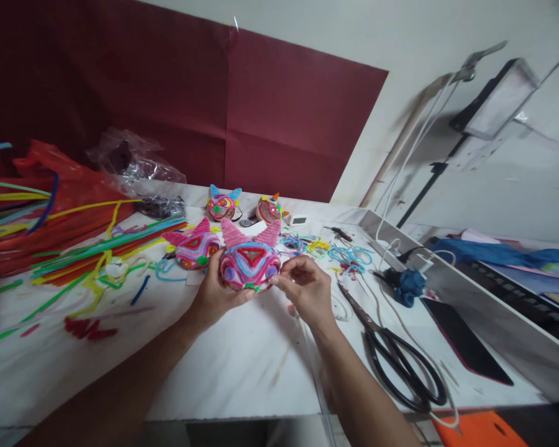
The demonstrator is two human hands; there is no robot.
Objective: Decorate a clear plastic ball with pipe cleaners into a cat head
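Note:
A round animal head ornament [250,261] with pink pointed ears, covered in colourful pipe cleaners, is held up above the table. My left hand [217,287] grips its left side, thumb near the lower front edge. At its right side my right hand [305,287] is closed in a pinch against the lower edge near the purple eye; whatever lies between those fingertips is too small to make out. Just behind on the left sits a similar pink-eared ornament [196,247]. Two more stand at the back, one blue-eared [222,203] and one orange-eared [270,210].
Large black scissors [400,360] lie right of my right arm, beside a dark phone [466,341] and white cables. Bundled pipe cleaners [107,248] and a red plastic bag [69,192] fill the left. Pipe cleaner scraps [351,256] lie behind my right hand. A low partition [423,273] edges the right.

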